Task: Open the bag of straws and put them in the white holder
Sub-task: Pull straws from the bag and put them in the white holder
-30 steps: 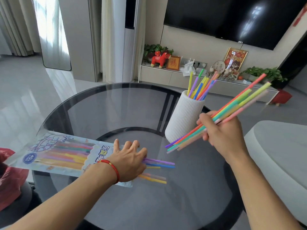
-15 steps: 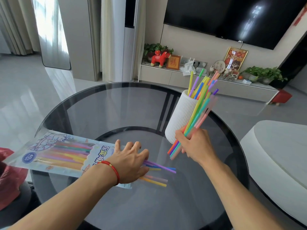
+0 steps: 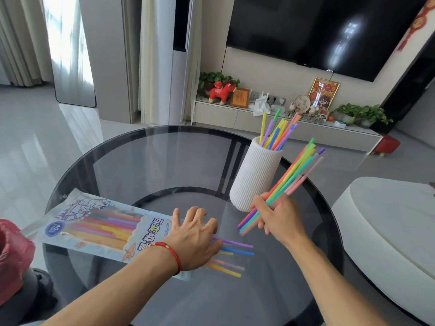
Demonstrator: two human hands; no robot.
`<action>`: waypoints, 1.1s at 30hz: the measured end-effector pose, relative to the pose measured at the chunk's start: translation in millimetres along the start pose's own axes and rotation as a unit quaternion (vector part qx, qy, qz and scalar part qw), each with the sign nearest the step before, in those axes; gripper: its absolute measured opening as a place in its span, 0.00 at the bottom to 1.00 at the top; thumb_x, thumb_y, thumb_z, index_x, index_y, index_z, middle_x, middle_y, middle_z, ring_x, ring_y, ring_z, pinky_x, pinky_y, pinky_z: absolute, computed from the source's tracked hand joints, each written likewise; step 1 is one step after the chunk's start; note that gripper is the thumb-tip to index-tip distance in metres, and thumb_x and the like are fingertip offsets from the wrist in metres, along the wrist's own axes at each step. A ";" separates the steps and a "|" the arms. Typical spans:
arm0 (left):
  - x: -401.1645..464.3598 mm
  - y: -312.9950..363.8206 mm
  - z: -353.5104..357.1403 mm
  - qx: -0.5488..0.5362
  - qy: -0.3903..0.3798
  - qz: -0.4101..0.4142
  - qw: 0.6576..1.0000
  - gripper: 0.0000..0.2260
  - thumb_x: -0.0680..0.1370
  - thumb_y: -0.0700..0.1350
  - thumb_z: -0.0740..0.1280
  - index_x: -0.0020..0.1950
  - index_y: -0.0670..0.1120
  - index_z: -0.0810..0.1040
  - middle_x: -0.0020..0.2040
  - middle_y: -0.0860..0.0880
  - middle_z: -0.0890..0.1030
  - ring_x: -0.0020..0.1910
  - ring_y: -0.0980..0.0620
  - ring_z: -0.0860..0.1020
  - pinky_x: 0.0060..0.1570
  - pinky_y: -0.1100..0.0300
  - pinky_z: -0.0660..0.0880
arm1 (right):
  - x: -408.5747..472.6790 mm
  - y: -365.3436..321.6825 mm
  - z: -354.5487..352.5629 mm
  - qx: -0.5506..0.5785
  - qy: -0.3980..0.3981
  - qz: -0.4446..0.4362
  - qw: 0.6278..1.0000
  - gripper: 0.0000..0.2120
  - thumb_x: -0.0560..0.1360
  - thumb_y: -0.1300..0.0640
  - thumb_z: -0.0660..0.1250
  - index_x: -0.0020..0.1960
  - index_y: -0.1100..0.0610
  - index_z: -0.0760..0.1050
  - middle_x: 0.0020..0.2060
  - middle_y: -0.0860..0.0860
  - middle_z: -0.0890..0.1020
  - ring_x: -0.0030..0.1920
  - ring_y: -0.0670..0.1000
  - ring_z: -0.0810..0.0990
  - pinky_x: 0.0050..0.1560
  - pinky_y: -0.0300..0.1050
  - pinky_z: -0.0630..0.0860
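Bag of straws laid flat on the glass tabletop, its open end pressed down by the spread left hand, loose straws poking out, a straw bundle gripped in the right hand, white holder just behind, already part filled.

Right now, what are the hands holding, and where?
The right hand grips a bundle of straws near its lower end. The left hand holds nothing; it presses flat on the bag.

The right hand has swung its straw bundle away from the holder again.
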State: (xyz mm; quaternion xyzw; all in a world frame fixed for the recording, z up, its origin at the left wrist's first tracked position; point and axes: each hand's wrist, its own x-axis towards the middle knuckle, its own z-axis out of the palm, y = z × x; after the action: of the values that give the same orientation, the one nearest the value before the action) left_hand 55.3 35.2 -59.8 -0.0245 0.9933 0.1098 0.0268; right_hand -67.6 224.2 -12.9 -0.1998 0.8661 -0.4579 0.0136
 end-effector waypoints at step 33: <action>21.3 10.2 -33.4 -0.148 0.235 0.008 0.961 0.15 0.80 0.54 0.59 0.65 0.51 0.72 0.63 0.51 0.74 0.65 0.49 0.65 0.65 0.53 0.69 | 85.0 -115.1 -65.4 0.005 0.240 -0.086 0.967 0.18 0.74 0.45 0.71 0.40 0.61 0.82 0.32 0.57 0.84 0.35 0.59 0.85 0.41 0.56 0.85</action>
State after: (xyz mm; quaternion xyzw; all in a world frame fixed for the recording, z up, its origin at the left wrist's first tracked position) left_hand 32.0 36.9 -26.3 -0.0453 0.9444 0.2474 -0.2119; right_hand -120.8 187.6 130.6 -0.1580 0.8215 -0.4959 -0.2329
